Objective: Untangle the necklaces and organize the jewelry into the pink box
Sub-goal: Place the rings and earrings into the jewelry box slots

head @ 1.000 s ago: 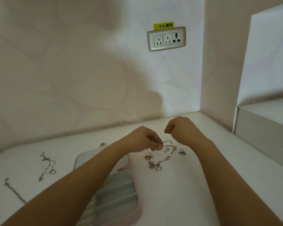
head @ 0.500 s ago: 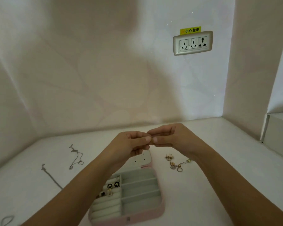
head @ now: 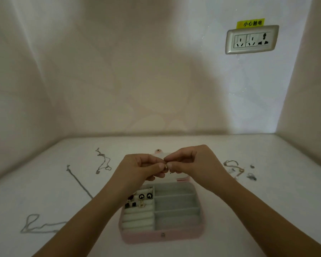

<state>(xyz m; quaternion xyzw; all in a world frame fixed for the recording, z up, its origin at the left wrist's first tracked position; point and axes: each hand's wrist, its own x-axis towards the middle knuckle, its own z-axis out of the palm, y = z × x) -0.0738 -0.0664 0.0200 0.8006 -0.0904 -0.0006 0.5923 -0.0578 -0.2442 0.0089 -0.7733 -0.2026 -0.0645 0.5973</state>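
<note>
- While both hands meet just below the middle of the frame, the left hand [head: 141,169] and the right hand [head: 195,164] each pinch a tiny gold ring [head: 166,166] between thumb and forefinger tips. The other fingers of both are curled in.
- Under the hands, in the lower middle of the frame, the pink box [head: 162,236] lies open on the white table [head: 267,210]. Its lid [head: 183,178] is laid back behind it and mostly hidden by the hands.
- On the box's left side are pale padded rolls. The upper rolls hold two round black earrings [head: 145,196], some darker studs [head: 130,203] and a small gold item [head: 141,204].
- On its right side are grey compartments [head: 176,203].
- At the left of the frame three silver chains lie apart on the table: a kinked chain [head: 103,161] farthest back, a straight chain [head: 80,182] running diagonally, and a looped chain [head: 37,224] at lower left.
- At the right of the frame, beside the right hand, sits a jewelry tangle [head: 233,167] of gold and silver, with loose silver pieces [head: 251,176] just past it.
- At upper right a wall socket [head: 251,40] carries a yellow label [head: 250,23].
</note>
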